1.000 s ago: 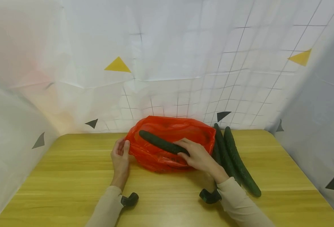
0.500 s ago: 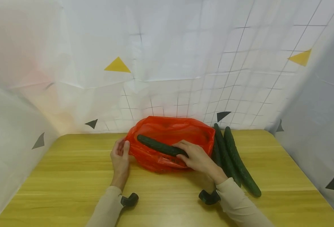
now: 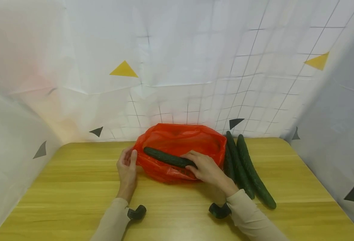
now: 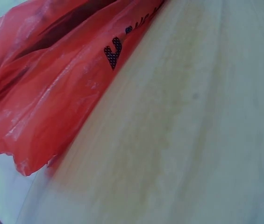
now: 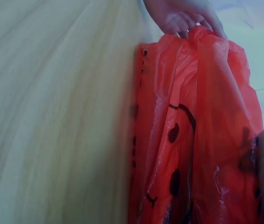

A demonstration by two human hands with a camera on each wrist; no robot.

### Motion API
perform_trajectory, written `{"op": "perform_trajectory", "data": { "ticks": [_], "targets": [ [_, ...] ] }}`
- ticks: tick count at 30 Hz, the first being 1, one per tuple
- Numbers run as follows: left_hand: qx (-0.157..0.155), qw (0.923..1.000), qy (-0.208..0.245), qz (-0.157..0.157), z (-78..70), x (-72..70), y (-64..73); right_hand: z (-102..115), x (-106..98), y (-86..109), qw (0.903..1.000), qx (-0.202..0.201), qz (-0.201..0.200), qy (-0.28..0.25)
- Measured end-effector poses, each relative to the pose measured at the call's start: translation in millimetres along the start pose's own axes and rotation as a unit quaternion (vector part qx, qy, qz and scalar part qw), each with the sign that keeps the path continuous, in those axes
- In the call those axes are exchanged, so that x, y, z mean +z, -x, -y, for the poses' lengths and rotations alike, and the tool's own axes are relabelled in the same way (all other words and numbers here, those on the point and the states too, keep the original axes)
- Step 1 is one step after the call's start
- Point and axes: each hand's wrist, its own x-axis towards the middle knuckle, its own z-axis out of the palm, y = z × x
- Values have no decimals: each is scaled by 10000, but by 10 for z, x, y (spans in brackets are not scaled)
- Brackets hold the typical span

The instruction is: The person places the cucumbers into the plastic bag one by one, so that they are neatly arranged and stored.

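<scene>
A red plastic bag point(image 3: 177, 134) with dark print lies on the table, its mouth spread wide. My left hand point(image 3: 127, 169) pinches the bag's left edge between thumb and fingers; in the right wrist view that hand point(image 5: 188, 16) shows at the far end of the bag point(image 5: 169, 121). My right hand point(image 3: 205, 167) grips the right end of a dark green cucumber point(image 3: 164, 156), which lies over the bag's opening near the front rim. The left wrist view has the bag point(image 4: 52, 84) and bare wood; only a sliver of hand shows at its lower left corner.
Three more cucumbers point(image 3: 256, 177) lie close together on the wooden table point(image 3: 74, 194), just right of the bag. White sheeting point(image 3: 177, 67) with grid lines and triangle marks rises behind the table and at both sides.
The cucumber in my right hand has come down and slightly left, its left end dropping toward the bag's front rim. My left hand stays at the bag's edge.
</scene>
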Motion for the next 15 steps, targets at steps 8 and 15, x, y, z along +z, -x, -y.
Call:
{"op": "perform_trajectory", "data": {
  "ticks": [8, 15],
  "targets": [
    [130, 9999, 68, -16, 14, -3, -5, 18, -2, 0, 10000, -54, 30, 8],
    [252, 9994, 220, -106, 32, 1, -23, 11, -9, 3, 9997, -175, 120, 76]
  ]
}}
